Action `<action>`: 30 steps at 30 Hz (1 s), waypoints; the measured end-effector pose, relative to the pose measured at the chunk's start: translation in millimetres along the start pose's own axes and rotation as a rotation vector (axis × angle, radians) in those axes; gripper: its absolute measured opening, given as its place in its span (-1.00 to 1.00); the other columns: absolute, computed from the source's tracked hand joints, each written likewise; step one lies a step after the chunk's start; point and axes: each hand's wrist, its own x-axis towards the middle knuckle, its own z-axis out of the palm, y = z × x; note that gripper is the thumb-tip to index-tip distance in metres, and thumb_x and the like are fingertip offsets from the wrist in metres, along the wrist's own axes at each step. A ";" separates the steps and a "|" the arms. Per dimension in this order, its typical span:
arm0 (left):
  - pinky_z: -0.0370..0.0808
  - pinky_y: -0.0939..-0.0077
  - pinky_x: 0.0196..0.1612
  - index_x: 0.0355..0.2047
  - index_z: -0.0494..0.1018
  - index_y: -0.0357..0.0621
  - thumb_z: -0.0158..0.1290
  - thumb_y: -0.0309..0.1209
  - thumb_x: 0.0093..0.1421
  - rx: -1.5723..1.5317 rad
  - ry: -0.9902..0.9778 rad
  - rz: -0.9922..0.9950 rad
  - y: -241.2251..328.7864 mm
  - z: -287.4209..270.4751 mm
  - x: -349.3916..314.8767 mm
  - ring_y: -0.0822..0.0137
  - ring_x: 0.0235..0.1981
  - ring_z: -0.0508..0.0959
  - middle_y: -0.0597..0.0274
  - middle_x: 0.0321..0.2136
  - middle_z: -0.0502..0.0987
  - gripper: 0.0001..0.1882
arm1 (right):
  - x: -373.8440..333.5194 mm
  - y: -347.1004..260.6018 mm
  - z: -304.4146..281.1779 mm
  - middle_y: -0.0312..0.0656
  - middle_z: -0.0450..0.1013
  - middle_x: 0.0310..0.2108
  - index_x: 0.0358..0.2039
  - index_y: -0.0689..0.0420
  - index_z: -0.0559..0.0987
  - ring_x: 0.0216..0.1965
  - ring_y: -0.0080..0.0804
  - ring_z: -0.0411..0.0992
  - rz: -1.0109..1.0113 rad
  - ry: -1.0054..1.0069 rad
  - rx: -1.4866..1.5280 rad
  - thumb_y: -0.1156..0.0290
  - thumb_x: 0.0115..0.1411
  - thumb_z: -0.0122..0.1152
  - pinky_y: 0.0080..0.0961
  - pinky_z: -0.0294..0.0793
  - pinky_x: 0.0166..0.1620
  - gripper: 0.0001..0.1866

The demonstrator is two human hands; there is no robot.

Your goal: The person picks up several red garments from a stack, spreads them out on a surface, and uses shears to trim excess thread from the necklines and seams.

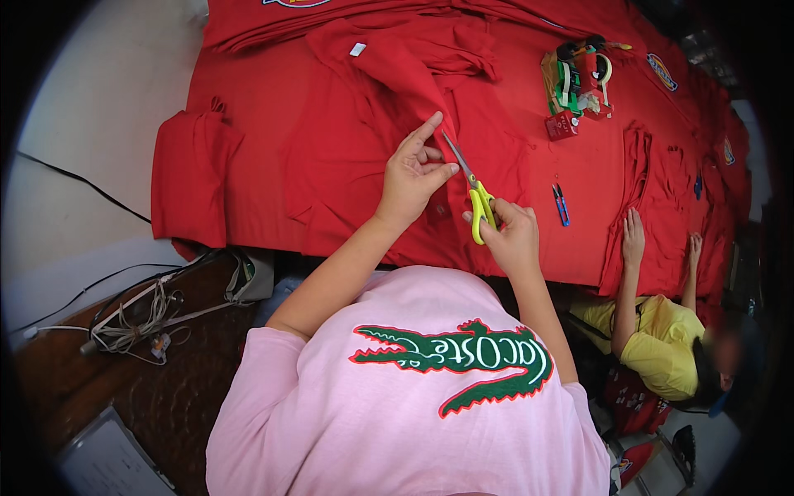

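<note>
A red garment (pixel 356 165) lies spread on the table before me, with a small white label (pixel 357 50) near its upper end. Over it is my left hand (pixel 407 183), its index finger and thumb stretched apart and the other fingers curled; nothing shows between them. My right hand (pixel 514 240) grips a pair of scissors (pixel 482 211) by the yellow-green handles. Their narrow blades look closed and point up and left, the tip just right of my left index finger. Whether the tip touches the cloth, I cannot tell.
Small blue thread snips (pixel 561 205) lie to the right. Beyond them stands a tape dispenser (pixel 571 83) beside a small red box (pixel 562 126). Folded red cloth (pixel 190 178) sits at left. A co-worker in yellow (pixel 662 343) handles red garments at right. Cables (pixel 136 326) hang lower left.
</note>
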 end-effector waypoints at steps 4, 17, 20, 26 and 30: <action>0.62 0.69 -0.09 0.47 0.18 -0.22 0.20 -0.84 0.14 -0.006 0.005 -0.030 0.8 0.1 -0.8 0.57 -0.18 0.48 0.26 0.37 0.34 -0.11 | -0.2 2.3 0.2 -0.23 0.36 -0.71 -0.56 0.14 0.57 -0.61 -0.28 0.30 0.003 -0.021 0.013 0.10 0.08 0.54 -0.29 0.19 -0.31 -0.60; 0.58 0.61 0.08 0.43 0.26 -0.22 0.18 -0.80 0.19 0.011 0.042 -0.016 -0.6 -2.9 3.0 0.55 -0.12 0.51 0.26 0.07 0.52 -0.21 | 3.1 1.5 1.3 -0.22 0.35 -0.71 -0.57 0.15 0.56 -0.61 -0.27 0.32 -0.020 -0.021 -0.004 0.06 0.06 0.55 -0.27 0.19 -0.31 -0.56; 0.61 0.62 0.03 0.46 0.20 -0.21 0.18 -0.82 0.16 0.043 0.027 -0.003 8.2 1.8 -0.3 0.54 -0.14 0.52 0.24 0.27 0.40 -0.14 | 7.3 -0.1 -0.3 -0.21 0.36 -0.69 -0.53 0.16 0.58 -0.59 -0.27 0.33 -0.021 -0.025 -0.030 0.04 0.06 0.55 -0.28 0.20 -0.30 -0.56; 0.64 0.62 0.00 0.50 0.10 -0.20 0.18 -0.84 0.14 -0.012 -0.012 -0.014 5.8 0.5 -0.4 0.53 -0.14 0.52 0.19 0.45 0.21 -0.06 | 9.3 -2.8 -5.0 -0.20 0.38 -0.68 -0.50 0.18 0.60 -0.59 -0.27 0.32 -0.007 -0.051 -0.042 0.07 0.08 0.56 -0.31 0.23 -0.27 -0.57; 0.63 0.62 0.01 0.48 0.13 -0.22 0.19 -0.82 0.15 -0.010 -0.004 -0.005 5.6 2.4 0.6 0.52 -0.12 0.52 0.21 0.42 0.25 -0.10 | 5.4 2.7 -1.6 -0.22 0.36 -0.71 -0.56 0.15 0.55 -0.62 -0.27 0.29 0.047 -0.071 0.014 0.07 0.07 0.56 -0.30 0.21 -0.30 -0.56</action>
